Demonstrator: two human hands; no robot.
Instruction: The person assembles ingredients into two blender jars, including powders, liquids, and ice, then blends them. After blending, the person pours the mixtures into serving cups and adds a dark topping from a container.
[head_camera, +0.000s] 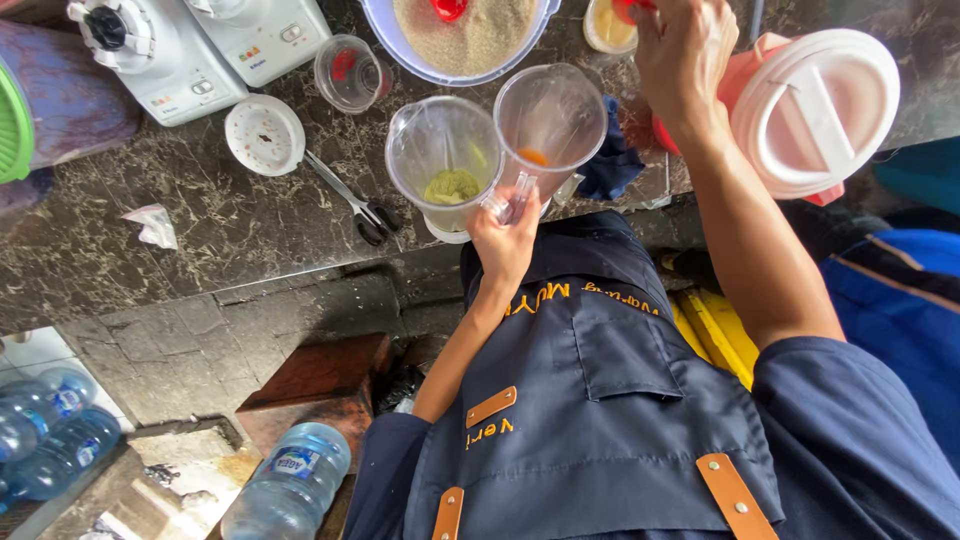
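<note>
1. Left hand: closed around the handle of a clear blender jug, which it holds tilted over the counter edge. A small orange piece lies at the bottom of this jug.
2. Right hand: stretched forward past the jugs toward the far side of the counter, fingers curled around something red at the top edge of the view. What the red item is cannot be told; it is cut off by the frame.
3. Second jug: stands just beside the held jug, touching or nearly so, with a green mash in its base.
4. Bowl: pale rim, filled with a light brown grainy stuff, a red scoop in it; it sits directly beyond the two jugs.
5. Pink drum with white lid: close to the right forearm.
6. Further left on the dark marble counter: a round white lid, scissors, a small clear cup and two white blender bases.
7. Judgement: the held jug should be kept steady and its mouth brought under the right hand before anything is tipped in; the grip on the handle looks firm. The forearm passes close to the drum and should clear it.
</note>
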